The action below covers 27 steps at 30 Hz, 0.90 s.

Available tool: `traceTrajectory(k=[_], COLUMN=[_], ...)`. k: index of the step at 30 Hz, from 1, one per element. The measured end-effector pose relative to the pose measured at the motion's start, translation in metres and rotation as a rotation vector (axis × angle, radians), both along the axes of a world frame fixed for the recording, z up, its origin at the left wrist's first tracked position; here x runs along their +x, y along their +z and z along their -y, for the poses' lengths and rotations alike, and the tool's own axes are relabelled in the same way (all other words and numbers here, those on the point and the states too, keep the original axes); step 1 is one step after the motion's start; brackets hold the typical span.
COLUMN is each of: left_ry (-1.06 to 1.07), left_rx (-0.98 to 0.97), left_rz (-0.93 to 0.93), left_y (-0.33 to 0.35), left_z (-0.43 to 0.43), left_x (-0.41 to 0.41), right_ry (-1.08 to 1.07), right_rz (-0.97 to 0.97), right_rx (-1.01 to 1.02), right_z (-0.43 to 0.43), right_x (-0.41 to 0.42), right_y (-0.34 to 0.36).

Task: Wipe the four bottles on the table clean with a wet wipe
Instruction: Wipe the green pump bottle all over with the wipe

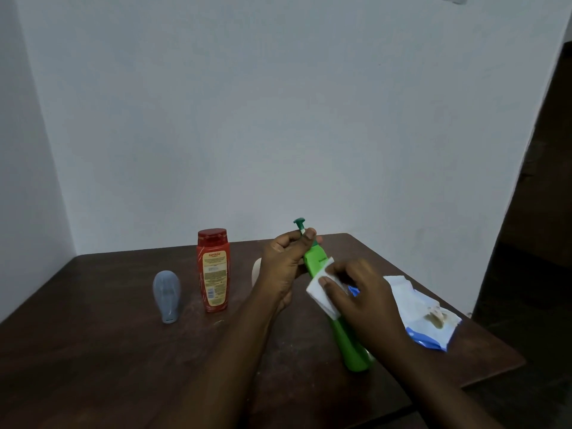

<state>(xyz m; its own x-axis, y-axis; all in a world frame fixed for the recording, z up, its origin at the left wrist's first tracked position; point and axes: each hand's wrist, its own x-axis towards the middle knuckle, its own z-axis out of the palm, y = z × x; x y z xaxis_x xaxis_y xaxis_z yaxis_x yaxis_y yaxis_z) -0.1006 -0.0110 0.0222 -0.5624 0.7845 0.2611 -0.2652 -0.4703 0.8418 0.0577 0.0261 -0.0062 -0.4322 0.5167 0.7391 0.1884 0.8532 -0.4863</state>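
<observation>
Pinching the green bottle (353, 348) at its neck, just under the pump head (299, 223), the left grip (278, 267) has fingers curled round it. The bottle is tilted, its base low over the near right of the table (93, 351); can't tell if the base touches. The right grip (356, 292) pinches a folded wet wipe (328, 306) against the upper body of the bottle, thumb on top of the wipe.

Judgement on the step, wiping bottle one of four:
- stroke along the body from neck to base and rotate with the left grip between strokes so every side gets covered
- keep the wipe folded flat, with pressure from the finger pads
- hold the neck and not the pump, since a press could dispense
- the neck under the left grip needs a re-grip to reach

Other bottles: the red bottle (213, 274) and grey bottle (167, 297) stand upright at left, apart from each other. A pale bottle (256, 270) is mostly hidden behind the left grip. All are opaque, so fill levels are unknown. Caps look closed on the red and the green.

The wipe pack (430, 320) lies at the right edge, blue and white, with its top looking opened and rumpled. Can't tell what is left inside.
</observation>
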Motion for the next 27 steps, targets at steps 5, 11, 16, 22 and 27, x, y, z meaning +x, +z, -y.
traceTrajectory(k=[5,11,16,22,27], left_ry=[0.084,0.185,0.163,0.155,0.201], left_rx=[0.038,0.024,0.04,-0.016,-0.052], left_rz=[0.065,0.007,-0.031,-0.033,-0.043], left_y=[0.001,0.0,0.003,-0.001,-0.005], left_z=[-0.005,-0.005,-0.005,-0.009,-0.013], left_x=[-0.002,-0.006,0.0,0.0,0.003], right_ry=[0.026,0.008,-0.025,-0.007,-0.071], right_rz=[0.151,0.244,0.211,0.166,0.044], right_rx=[-0.118,-0.175,-0.191,-0.093,0.041], right_z=[-0.005,-0.003,0.001,0.008,0.005], right_x=[0.03,0.06,0.065,0.034,0.01], right_y=[-0.031,-0.07,-0.072,-0.039,-0.027])
